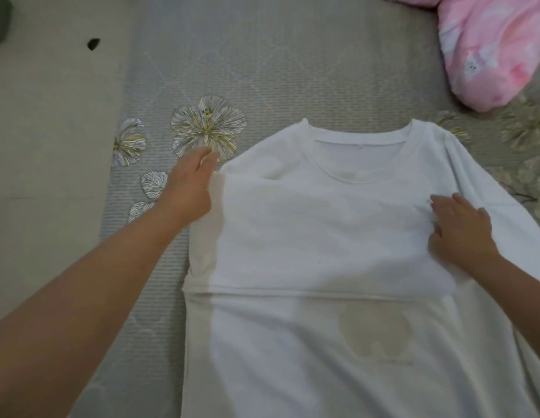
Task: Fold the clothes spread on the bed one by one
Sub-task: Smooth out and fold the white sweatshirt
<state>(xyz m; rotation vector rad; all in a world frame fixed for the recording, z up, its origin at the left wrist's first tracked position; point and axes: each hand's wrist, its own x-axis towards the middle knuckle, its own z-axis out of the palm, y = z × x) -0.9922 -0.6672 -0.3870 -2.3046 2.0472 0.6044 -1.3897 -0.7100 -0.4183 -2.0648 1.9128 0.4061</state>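
**White sweatshirt, one side folded in**

The white sweatshirt (323, 236) lies neck-away from me on the grey flowered bedsheet (232, 55), its left sleeve already laid across the chest. I judge it soft, light and limp; it will sag and crease, so I would take it at a shoulder seam or hem edge. My left hand (190, 182) sits at the left shoulder edge, fingers relaxed and gripping nothing. My right hand (461, 227) rests flat on the right chest, fingers spread. A pink bundle (488, 46) lies well apart.

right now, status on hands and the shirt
Left hand open at white shirt's left edge. Right hand flat on it. Pink bundle lies apart, nothing blocking.
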